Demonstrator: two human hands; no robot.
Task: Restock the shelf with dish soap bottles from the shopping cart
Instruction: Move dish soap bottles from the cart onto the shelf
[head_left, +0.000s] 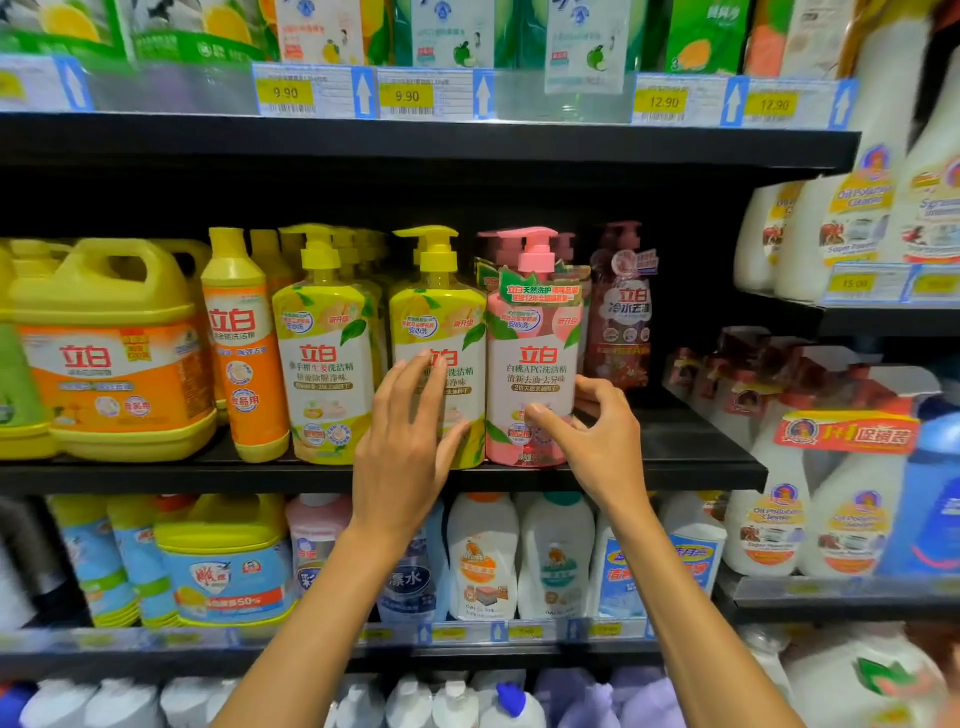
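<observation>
- Right hand (605, 447): forearm reaches up from the lower right. The thumb lies across the front label of the pink pump bottle (537, 364), and the fingers (597, 395) curl round its right side, gripping its lower half.
- Left hand (402, 447): forearm rises from the lower centre, palm facing the shelf. The fingers (415, 384) are straight and slightly spread, the thumb out to the side. They lie flat on the front of the yellow pump bottle (441, 317), which touches the pink pump bottle's left side.
- The pink pump bottle stands upright at the front edge of the black shelf (675, 467).
- Its label reads "立白" in red, with "白桃APG洗洁精" and "清新去油·去异味" below.
- Left of it, in order: the held yellow bottle, a second yellow pump bottle (327, 364), an orange squeeze bottle (249, 364) and a yellow handled jug (114, 364). All are marked "立白".
- Just right of it and set further back stands a dark red pump bottle (623, 322), also marked "立白".
- Above it, price tags (285, 93) read 9.90, 9.90, 12.90 and 12.90.
- Well to its right, white spray bottles (769, 525) read "Oil Pollution Cleaner".
</observation>
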